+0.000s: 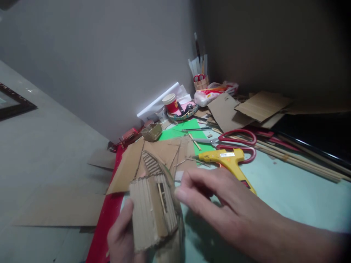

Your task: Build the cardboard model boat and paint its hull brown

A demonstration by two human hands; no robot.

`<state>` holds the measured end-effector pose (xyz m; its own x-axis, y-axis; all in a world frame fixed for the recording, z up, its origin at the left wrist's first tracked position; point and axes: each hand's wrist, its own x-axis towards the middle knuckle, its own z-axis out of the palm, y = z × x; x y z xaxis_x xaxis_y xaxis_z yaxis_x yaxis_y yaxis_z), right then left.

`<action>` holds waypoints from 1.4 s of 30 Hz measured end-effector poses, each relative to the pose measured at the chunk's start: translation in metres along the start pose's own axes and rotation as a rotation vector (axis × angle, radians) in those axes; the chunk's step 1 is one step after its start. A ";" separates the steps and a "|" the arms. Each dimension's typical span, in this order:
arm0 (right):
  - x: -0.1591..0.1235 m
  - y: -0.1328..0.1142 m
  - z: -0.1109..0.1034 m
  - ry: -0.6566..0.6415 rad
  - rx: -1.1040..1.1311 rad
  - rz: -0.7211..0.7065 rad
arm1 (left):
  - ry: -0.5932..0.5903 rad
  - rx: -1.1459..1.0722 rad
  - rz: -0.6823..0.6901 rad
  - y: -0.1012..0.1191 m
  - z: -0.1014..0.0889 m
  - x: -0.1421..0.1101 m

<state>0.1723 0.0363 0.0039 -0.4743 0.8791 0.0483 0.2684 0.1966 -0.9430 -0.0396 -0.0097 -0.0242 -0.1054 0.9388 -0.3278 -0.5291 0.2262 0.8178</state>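
Note:
My left hand [123, 228] grips a small cardboard model [148, 212] from its lower left side. The model has a boxy ribbed body, a slot with thin sticks across it, and a pointed ribbed end facing away from me. My right hand [211, 199] is close by the model's right side, its thumb and curled forefinger brought together in a pinch. Whatever may be between those fingertips is too small to see. Just beyond the right hand lies a yellow hot glue gun [226, 156], its nozzle pointing left. Red-handled scissors [233, 140] lie partly open behind it.
Cut cardboard sheets [161, 149] and a green sheet [178, 130] cover the middle of the table. Thin wooden sticks [296, 164] run along the right. Farther back stand a red paper cup [171, 103] and a pen holder [201, 84]. Walls close off the back.

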 end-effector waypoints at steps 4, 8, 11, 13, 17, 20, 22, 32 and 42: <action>0.001 0.007 -0.004 0.050 0.085 -0.036 | -0.141 -0.116 -0.042 0.005 -0.018 0.002; 0.000 0.009 -0.002 0.032 0.069 -0.054 | -0.122 -0.146 -0.073 0.006 -0.030 0.003; 0.000 0.006 -0.002 -0.014 0.056 -0.032 | -0.070 -0.134 -0.040 0.004 -0.032 0.006; 0.001 0.002 -0.001 -0.046 0.037 0.010 | -0.057 -0.110 -0.014 0.001 -0.028 0.007; 0.002 -0.010 -0.001 -0.187 -0.079 0.107 | 0.007 -0.055 0.038 -0.008 -0.002 0.005; 0.003 -0.016 -0.002 -0.280 -0.162 0.126 | 0.116 -0.064 0.101 -0.013 0.020 -0.001; 0.002 -0.014 -0.002 -0.283 -0.207 0.043 | 0.150 -0.060 0.093 -0.015 0.029 -0.005; -0.003 0.014 0.011 -0.201 -0.278 -0.102 | 0.171 0.083 0.188 -0.022 0.035 -0.011; -0.006 0.015 0.008 -0.157 -0.235 -0.157 | 0.153 0.212 0.279 -0.031 0.032 -0.004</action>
<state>0.1719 0.0308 -0.0131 -0.6440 0.7559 0.1181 0.3596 0.4353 -0.8253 0.0043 -0.0122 -0.0331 -0.3533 0.9261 -0.1325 -0.2780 0.0313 0.9601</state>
